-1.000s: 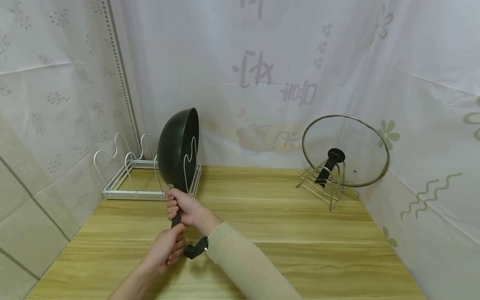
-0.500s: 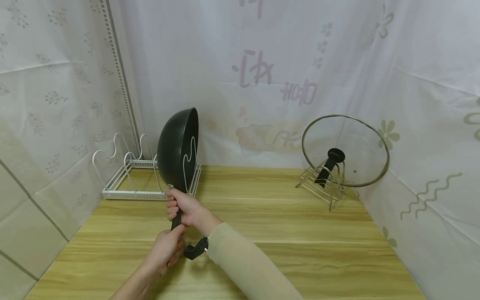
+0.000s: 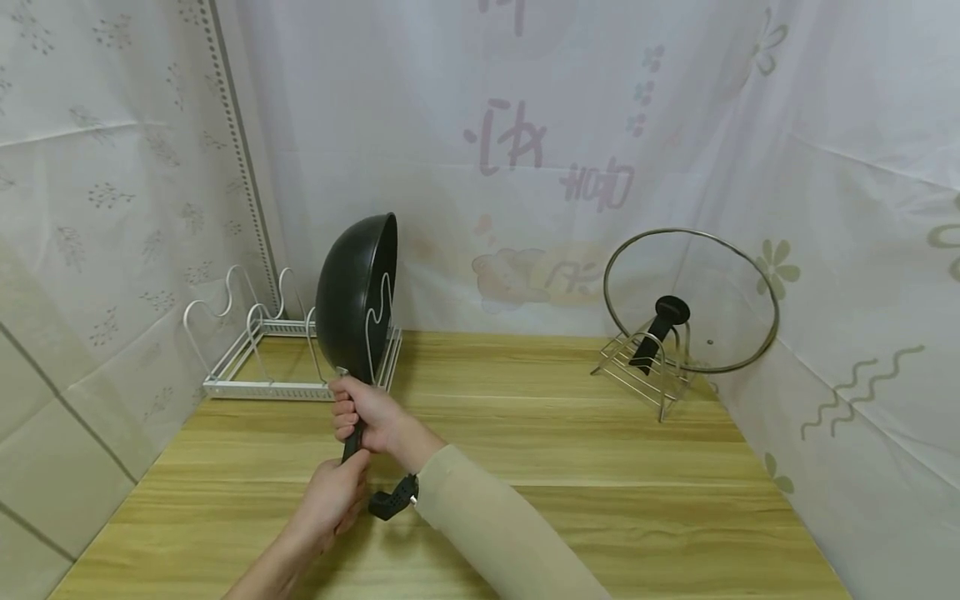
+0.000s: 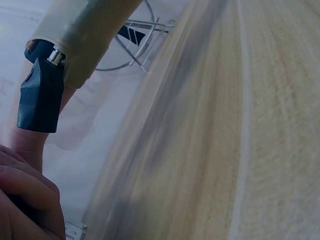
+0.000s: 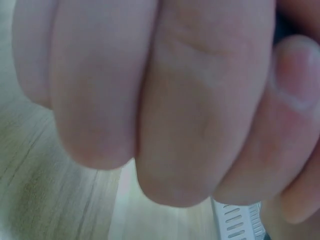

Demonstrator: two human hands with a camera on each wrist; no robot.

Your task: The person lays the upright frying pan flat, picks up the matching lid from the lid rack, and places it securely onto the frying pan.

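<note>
A black wok (image 3: pixel 343 287) stands on its side in the right end of a white wire rack (image 3: pixel 273 389), its open face turned right. Its dark handle (image 3: pixel 350 447) points toward me. Close to the bowl, my right hand (image 3: pixel 372 417) grips the handle with fingers curled round it; in the right wrist view those curled fingers (image 5: pixel 185 110) fill most of the picture. My left hand (image 3: pixel 330 497) holds the handle's near end, just below the right hand. Curled fingers of the left hand (image 4: pixel 27 200) show at the lower left of the left wrist view.
At the right, a glass lid (image 3: pixel 720 292) with a metal rim and black knob leans in a small wire stand (image 3: pixel 645 379). Patterned cloth (image 3: pixel 450 192) hangs behind and at both sides. The wooden table (image 3: pixel 562 467) lies below everything.
The wok's upper rim has risen and tipped very slightly. Both hands keep their hold on the handle, and the lid stays where it was.
</note>
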